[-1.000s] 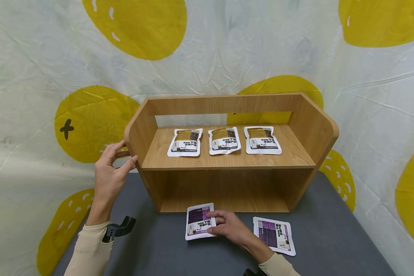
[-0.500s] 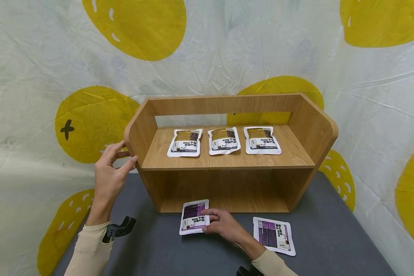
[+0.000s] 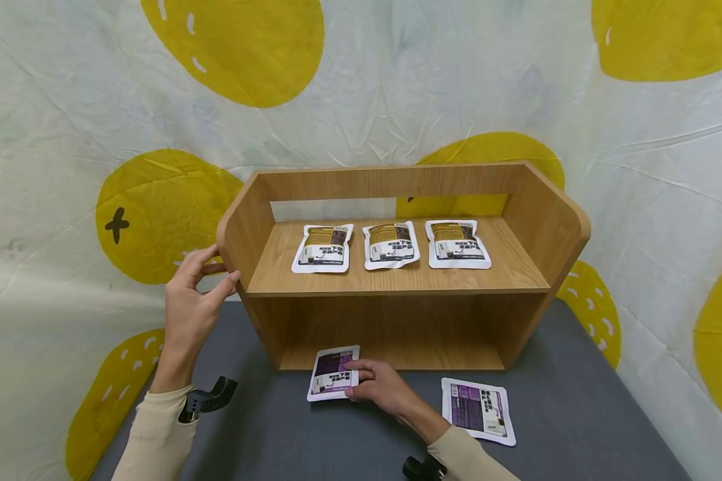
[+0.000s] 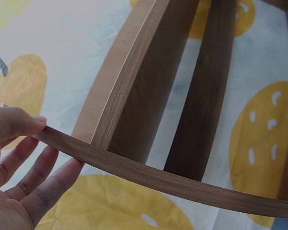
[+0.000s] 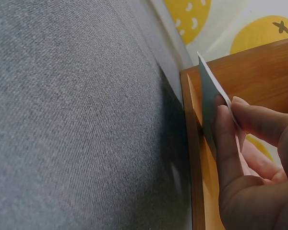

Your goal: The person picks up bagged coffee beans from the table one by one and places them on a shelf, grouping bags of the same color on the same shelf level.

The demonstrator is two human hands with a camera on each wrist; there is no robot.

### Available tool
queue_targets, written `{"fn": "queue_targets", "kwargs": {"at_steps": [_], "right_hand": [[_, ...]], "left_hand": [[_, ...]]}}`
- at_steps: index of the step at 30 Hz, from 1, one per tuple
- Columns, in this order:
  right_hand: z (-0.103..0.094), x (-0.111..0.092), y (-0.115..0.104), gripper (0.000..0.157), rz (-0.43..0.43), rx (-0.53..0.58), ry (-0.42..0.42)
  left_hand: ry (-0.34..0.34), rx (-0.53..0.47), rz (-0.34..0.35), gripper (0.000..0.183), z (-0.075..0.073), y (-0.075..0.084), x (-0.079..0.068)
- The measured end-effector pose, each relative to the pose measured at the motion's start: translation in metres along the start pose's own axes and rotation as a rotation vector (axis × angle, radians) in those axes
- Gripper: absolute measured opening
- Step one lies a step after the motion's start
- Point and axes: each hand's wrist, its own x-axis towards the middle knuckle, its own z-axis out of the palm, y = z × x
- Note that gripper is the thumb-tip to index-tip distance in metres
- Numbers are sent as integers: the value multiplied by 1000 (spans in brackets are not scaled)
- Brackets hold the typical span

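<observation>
My left hand [image 3: 192, 300] grips the front edge of the left side panel of a two-tier wooden shelf [image 3: 397, 292]. In the left wrist view its thumb lies on one face of the panel [image 4: 134, 172] and the fingertips on the other. My right hand [image 3: 385, 391] pinches the right edge of a white pouch with a purple label [image 3: 333, 374], thumb on one side and fingers on the other. That pouch is tilted in front of the lower tier's left part, and the right wrist view shows it edge-on [image 5: 211, 100] above the grey tabletop.
A second purple-label pouch [image 3: 480, 411] lies on the grey table [image 3: 577, 401] at the right. On the upper tier sit three brown-label pouches in a row: left [image 3: 323, 249], middle [image 3: 392, 246] and right [image 3: 458, 244]. A patterned curtain [image 3: 361, 80] hangs behind.
My right hand has moved left and a little forward with the purple-label pouch, bringing it to the lower tier's front edge. My left hand keeps its place on the shelf.
</observation>
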Motion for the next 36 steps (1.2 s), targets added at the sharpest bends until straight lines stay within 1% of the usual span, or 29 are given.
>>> {"fn": "queue_targets", "kwargs": {"at_steps": [4, 10, 13, 16, 26, 36], "right_hand": [[3, 3, 3, 49, 2, 30, 31], [10, 3, 5, 26, -2, 54, 81], [13, 2, 4, 21, -6, 57, 98], [14, 2, 5, 22, -7, 56, 105], [15, 2, 6, 31, 40, 41, 117], [13, 11, 8, 36, 58, 56, 110]], "left_hand": [[1, 1, 7, 57, 0, 0, 0], [-1, -4, 3, 58, 0, 0, 0], [-1, -2, 2, 58, 0, 0, 0], [-2, -4, 2, 58, 0, 0, 0], [-3, -1, 7, 58, -1, -1, 0], [-2, 1, 2, 58, 0, -1, 0]]}}
